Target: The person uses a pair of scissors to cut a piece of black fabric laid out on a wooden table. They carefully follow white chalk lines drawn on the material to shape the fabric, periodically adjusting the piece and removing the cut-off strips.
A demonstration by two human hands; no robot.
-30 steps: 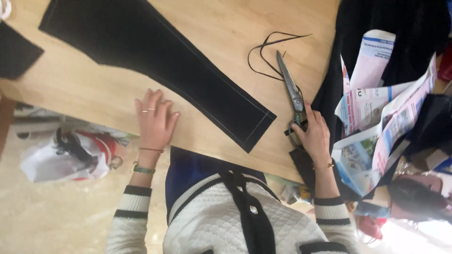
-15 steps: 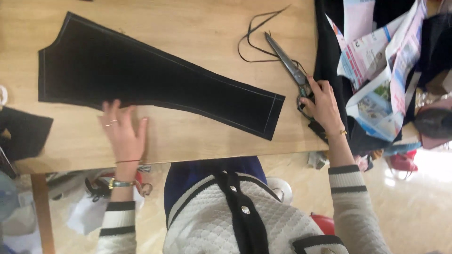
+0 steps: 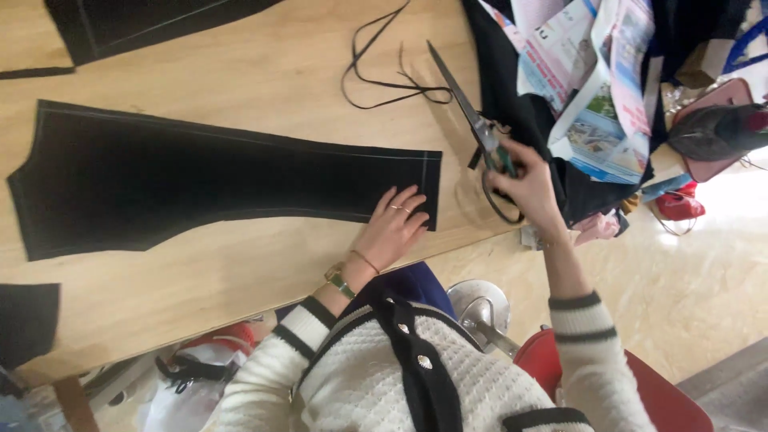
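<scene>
Black cloth piece, shaped like a trouser leg with pale stitching along its edges, lies flat on the big wooden bench and is the largest thing on it. Three more dark cloth bits show: one at the top left, one at the bench's lower left corner, and a dark heap at the right. One pile of colourful printed papers sits on that heap. One thin black cord curls on the wood near the top. One pair of long scissors lies near the bench's right edge, blades pointing up and away. Two hands are at work. The left hand rests flat on the narrow end of the black cloth piece, its fingers spread a little and pressing on the cloth near the hem corner, with nothing gripped. The right hand has its fingers closed around the dark handles of the scissors, well apart from the cloth piece. One watch and one thin bracelet sit on the left wrist. A red seat shows below.
</scene>
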